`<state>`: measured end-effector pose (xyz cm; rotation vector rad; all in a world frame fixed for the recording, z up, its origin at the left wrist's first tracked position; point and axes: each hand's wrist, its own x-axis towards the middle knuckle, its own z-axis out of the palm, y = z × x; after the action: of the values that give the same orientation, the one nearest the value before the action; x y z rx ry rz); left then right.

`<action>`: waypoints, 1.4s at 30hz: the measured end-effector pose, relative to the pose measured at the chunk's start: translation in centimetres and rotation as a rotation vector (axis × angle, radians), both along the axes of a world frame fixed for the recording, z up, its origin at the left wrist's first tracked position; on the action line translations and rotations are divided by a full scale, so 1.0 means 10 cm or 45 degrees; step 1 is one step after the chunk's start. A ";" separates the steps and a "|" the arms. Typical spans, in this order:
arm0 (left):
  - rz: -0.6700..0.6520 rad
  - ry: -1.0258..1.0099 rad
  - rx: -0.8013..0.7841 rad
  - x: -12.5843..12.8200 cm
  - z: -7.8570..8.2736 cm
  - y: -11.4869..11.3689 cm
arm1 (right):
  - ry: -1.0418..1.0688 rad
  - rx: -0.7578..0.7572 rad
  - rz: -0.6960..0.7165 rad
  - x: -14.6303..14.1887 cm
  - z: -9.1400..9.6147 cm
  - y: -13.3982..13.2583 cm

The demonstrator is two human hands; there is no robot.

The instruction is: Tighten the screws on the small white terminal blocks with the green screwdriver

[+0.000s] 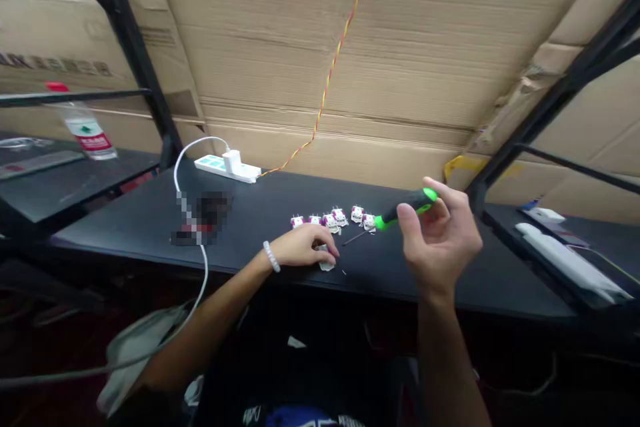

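Note:
My right hand (440,240) is closed around the black and green handle of a screwdriver (400,212), lifted above the black table (150,227), its thin shaft angled down to the left. My left hand (307,247), with a white bead bracelet at the wrist, rests on the table with fingers curled over a small white part (327,261). Just beyond both hands, several small white and magenta parts (333,219) lie in a row. A tiny dark screw (344,272) lies near the front edge.
A white power strip (227,167) with a plugged charger sits at the back left, its white cable (203,267) hanging over the front edge. A red-yellow wire (330,73) runs down the cardboard wall. Black frame posts stand left and right. A white object (565,257) lies on the right shelf.

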<state>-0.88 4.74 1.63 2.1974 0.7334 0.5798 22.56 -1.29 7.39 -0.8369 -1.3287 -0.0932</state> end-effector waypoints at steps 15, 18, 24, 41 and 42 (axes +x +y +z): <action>-0.248 0.094 0.059 -0.17 0.10 0.04 | 0.000 0.026 0.029 0.10 0.03 -0.01; -0.252 0.129 0.069 -0.23 0.14 0.03 | 0.011 0.021 0.044 0.09 0.04 -0.02; -0.299 0.177 0.036 -0.40 0.26 0.02 | -0.012 0.004 0.009 0.09 0.05 -0.02; -0.304 0.231 0.155 -0.32 0.27 0.01 | -0.042 -0.031 0.024 0.07 0.07 -0.06; -0.304 0.246 0.168 -0.31 0.27 0.01 | -0.041 -0.022 0.032 0.08 0.07 -0.06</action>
<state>-3.98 4.79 4.33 2.4441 0.5305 0.3048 23.33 -1.88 8.12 -0.8365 -1.3714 -0.0757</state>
